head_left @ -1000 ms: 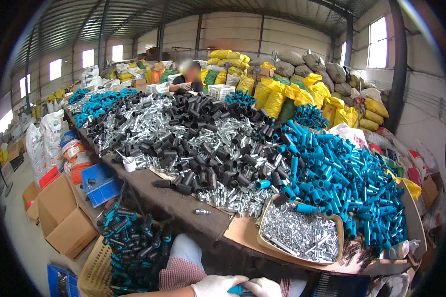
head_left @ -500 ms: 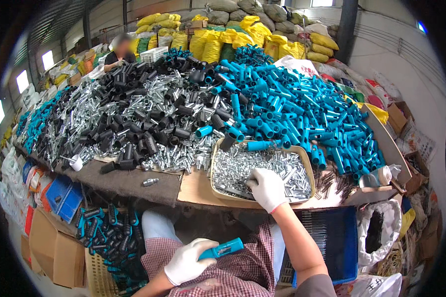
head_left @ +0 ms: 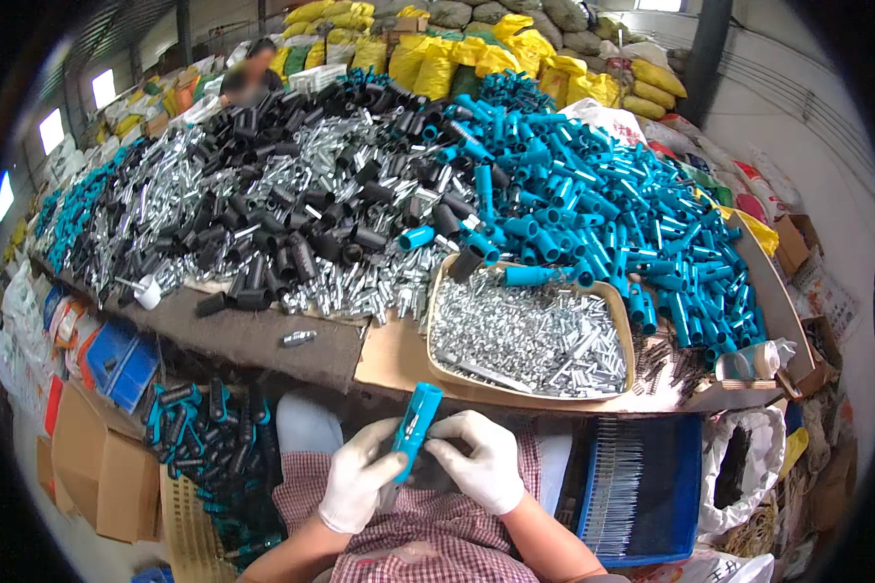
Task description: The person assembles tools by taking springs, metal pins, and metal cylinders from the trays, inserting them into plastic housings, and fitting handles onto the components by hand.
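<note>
Over my lap, my left hand [head_left: 365,476] in a white glove grips a teal plastic tube [head_left: 417,428] with a slot in its side. The tube stands nearly upright, its top end leaning slightly right. Beside it is my right hand [head_left: 481,461], also gloved, thumb and forefinger pinched together against or very close to the slotted side. Whatever sits between those fingertips is too small to make out. Just beyond the hands, a cream tray [head_left: 630,361] of small shiny metal pieces rests at the table's front edge.
Teal tubes [head_left: 593,194] heap on the right of the table; black sleeves [head_left: 292,253] and metal shafts [head_left: 180,194] pile up left. Below are a crate of teal-and-black pieces [head_left: 214,437] and a blue bin [head_left: 666,486] with thin metal rods. Another person [head_left: 253,78] is at the far left.
My right hand has come from the metal pieces in the tray to the tube. My left hand has turned the tube from nearly level to nearly upright and raised it.
</note>
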Motion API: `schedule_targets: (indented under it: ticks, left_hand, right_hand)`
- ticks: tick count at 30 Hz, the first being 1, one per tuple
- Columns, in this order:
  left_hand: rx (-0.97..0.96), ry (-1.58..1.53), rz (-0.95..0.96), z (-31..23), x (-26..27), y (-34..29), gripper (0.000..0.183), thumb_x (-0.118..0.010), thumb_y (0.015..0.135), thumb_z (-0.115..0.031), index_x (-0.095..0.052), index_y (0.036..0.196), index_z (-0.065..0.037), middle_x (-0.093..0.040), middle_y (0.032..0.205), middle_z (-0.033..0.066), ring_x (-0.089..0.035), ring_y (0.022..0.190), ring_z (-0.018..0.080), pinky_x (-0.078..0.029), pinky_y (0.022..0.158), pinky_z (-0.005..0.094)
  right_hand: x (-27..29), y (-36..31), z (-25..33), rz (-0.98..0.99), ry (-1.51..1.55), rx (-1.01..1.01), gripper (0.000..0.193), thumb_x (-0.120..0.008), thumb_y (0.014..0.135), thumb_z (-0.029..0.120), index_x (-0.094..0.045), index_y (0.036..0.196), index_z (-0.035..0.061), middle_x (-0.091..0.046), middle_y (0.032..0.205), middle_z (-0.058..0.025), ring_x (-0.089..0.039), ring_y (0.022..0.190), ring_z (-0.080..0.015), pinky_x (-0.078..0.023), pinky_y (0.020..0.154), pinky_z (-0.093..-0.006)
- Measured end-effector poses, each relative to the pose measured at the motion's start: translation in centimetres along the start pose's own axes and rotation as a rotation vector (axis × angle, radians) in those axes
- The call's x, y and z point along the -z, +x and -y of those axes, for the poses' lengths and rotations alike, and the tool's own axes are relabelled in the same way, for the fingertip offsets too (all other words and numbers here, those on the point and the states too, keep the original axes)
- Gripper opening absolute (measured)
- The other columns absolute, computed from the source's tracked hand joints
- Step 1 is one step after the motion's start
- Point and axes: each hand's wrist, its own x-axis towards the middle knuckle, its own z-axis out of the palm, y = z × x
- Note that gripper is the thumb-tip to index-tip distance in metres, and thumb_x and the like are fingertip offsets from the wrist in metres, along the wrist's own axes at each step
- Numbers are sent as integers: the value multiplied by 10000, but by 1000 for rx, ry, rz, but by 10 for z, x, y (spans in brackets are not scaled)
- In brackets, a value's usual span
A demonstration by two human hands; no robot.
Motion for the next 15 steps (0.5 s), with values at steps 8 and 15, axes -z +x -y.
schedule_targets:
  ticks: [8,15]
  left_hand:
    - [-66,9,-41,7,9,1,501,-610,860,-101,-491,1309,88,-589,1133,102,-559,998,153,-469,888,298]
    - [-111,94,-52,16,14,3,488,-639,867,-97,-505,1296,93,-609,1083,96,-581,927,142,-496,794,276]
  right_hand:
    - [-20,5,-4,7,243,-79,103,-762,739,-6,-675,794,-3,-671,799,-92,-637,736,-164,-515,689,-289]
    - [-20,2,-15,93,531,-341,142,-754,808,66,-632,841,0,-657,792,-65,-607,696,-121,-500,633,-261]
